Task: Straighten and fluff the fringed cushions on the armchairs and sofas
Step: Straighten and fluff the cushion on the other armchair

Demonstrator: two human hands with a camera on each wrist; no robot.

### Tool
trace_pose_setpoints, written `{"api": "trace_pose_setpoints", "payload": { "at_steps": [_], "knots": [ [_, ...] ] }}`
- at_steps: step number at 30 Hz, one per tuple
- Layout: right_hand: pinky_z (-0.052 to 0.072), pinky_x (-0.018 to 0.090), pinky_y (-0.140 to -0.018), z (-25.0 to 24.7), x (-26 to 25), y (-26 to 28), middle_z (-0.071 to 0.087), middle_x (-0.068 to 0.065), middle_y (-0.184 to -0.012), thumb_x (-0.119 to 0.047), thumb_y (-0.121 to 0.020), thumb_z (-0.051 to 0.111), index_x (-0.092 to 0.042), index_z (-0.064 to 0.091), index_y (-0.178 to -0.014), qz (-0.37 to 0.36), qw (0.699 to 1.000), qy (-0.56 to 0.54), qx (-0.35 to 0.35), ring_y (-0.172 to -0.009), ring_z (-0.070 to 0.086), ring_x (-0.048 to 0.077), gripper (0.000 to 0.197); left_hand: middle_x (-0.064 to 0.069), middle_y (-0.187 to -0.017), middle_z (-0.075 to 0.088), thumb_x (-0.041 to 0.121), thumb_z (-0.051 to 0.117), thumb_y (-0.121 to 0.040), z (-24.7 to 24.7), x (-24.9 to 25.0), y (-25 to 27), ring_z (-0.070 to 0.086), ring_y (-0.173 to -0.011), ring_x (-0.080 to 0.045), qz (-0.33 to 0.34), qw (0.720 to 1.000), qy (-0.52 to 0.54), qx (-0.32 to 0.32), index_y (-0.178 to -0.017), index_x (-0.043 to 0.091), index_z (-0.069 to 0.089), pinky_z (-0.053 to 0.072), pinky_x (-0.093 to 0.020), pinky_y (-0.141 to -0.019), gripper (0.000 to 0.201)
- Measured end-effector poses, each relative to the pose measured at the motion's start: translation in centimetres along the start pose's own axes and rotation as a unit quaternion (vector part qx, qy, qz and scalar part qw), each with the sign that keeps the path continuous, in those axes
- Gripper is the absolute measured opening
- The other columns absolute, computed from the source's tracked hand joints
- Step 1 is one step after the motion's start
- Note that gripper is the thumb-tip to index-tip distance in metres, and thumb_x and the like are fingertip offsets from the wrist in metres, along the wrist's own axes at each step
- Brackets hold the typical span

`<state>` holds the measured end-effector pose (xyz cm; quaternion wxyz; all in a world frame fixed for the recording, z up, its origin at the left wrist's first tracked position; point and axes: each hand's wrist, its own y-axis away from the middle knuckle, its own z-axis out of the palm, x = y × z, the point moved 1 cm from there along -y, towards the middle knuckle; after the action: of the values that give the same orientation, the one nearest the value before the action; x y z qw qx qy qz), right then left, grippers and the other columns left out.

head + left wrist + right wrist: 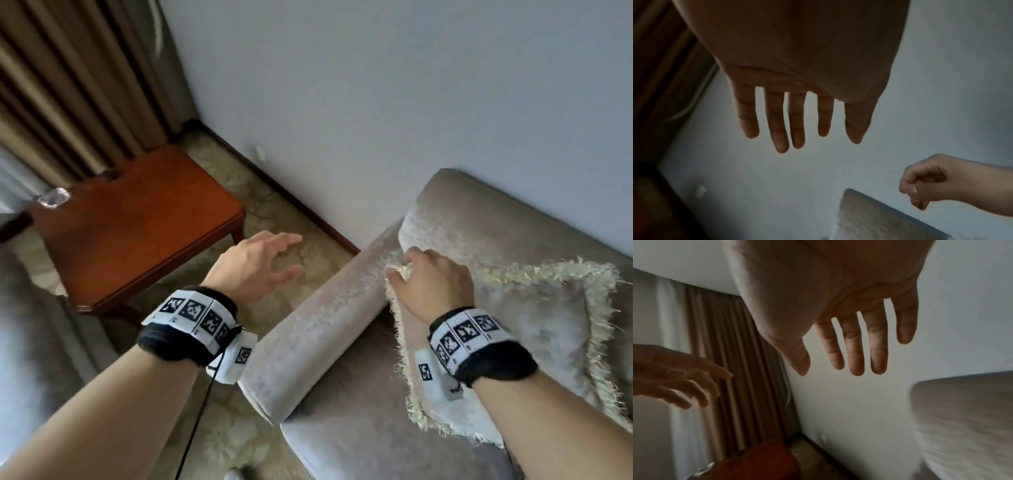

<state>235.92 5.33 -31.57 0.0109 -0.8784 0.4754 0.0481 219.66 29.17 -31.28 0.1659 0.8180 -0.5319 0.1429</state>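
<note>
Head view: the left hand [253, 265] hovers with its fingers spread, holding nothing. The fringed cushion [534, 329] lies on the armchair [346, 442] under and right of the right hand [433, 284], which sits at its near corner. The views disagree, so I cannot tell whether that hand pinches the fringe.

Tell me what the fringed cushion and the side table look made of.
Fringed cushion: soft pale fabric with a velvety sheen, edged in shaggy cream yarn fringe; fibre unclear. Side table: reddish-brown wood, or veneer, with a smooth glossy finish that reflects light.
</note>
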Motion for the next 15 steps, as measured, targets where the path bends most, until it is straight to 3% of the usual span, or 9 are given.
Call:
{"api": "trace_pose_setpoints", "payload": {
  "at_steps": [4,9,15],
  "knots": [
    [0.049,0.039,-0.082,-1.4,-13.5,-1.0,0.071,0.003,-0.098,-0.057,-0.092,0.049,-0.02,0.065,-0.111,-0.123,0.992,0.027,-0.007,-0.09,0.067,0.028,0.044,0.011,-0.13,0.06,0.066,0.052,-0.09,-5.7,-9.4,6.0,0.062,-0.116,-0.014,-0.06,0.998,-0.021,-0.015,-0.146,0.051,0.035,0.053,-0.042,-0.096,0.061],
    [0.046,0.042,-0.089,-1.9,-30.8,-0.4,0.069,-0.002,-0.103,-0.059,-0.091,0.047,-0.025,0.063,-0.115,-0.236,0.971,0.038,-0.031,-0.098,0.066,0.025,0.044,0.01,-0.133,0.058,0.064,0.052,-0.092,-12.3,-21.4,14.6,0.063,-0.117,-0.015,-0.137,0.989,-0.055,0.0,-0.149,0.047,0.035,0.054,-0.04,-0.094,0.061],
    [0.047,0.042,-0.095,-1.9,-54.2,3.5,0.069,-0.002,-0.113,-0.059,-0.095,0.046,-0.026,0.06,-0.124,-0.395,0.916,0.031,-0.063,-0.104,0.065,0.023,0.046,0.01,-0.13,0.059,0.06,0.051,-0.094,-19.3,-36.4,27.8,0.063,-0.114,-0.018,-0.262,0.962,-0.067,0.045,-0.148,0.047,0.036,0.053,-0.036,-0.089,0.058]
  ]
}}
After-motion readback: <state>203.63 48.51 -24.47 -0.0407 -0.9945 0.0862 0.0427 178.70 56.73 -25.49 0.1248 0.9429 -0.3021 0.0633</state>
